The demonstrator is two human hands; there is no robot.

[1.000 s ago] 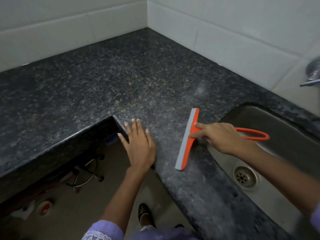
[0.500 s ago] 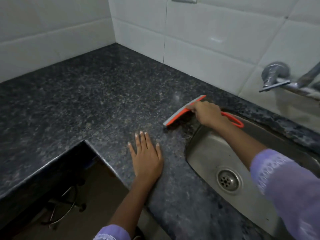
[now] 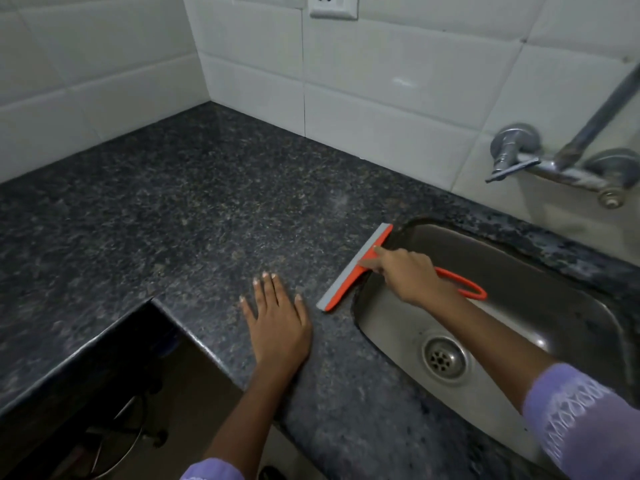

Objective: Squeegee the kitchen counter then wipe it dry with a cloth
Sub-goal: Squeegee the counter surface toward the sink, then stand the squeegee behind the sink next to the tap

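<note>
Head view. A dark speckled stone counter (image 3: 194, 216) fills the left and centre of the frame, turning a corner beneath white wall tiles (image 3: 381, 109). A steel sink (image 3: 540, 299) is set into the counter at the right, its round drain (image 3: 444, 357) in the lower right. A metal tap (image 3: 550, 161) projects from the wall at the upper right, and a white socket (image 3: 333, 5) sits at the top edge, centre.

The left hand (image 3: 278, 327) lies flat on the counter, palm down and fingers spread, grasping nothing, just below the centre of the frame. The right hand (image 3: 410, 273) reaches in from the lower right across the sink and is clenched around the handle of an orange squeegee (image 3: 353, 270), the index finger extended along the neck toward the blade. The grey blade edge rests on the counter along the left rim of the sink, running diagonally from lower left to upper right. The handle's orange loop shows behind the hand, over the basin. The squeegee lies just beside the left hand, apart from it. Lilac sleeves (image 3: 585, 420) cover both forearms at the bottom of the frame. No cloth appears in this view.
</note>
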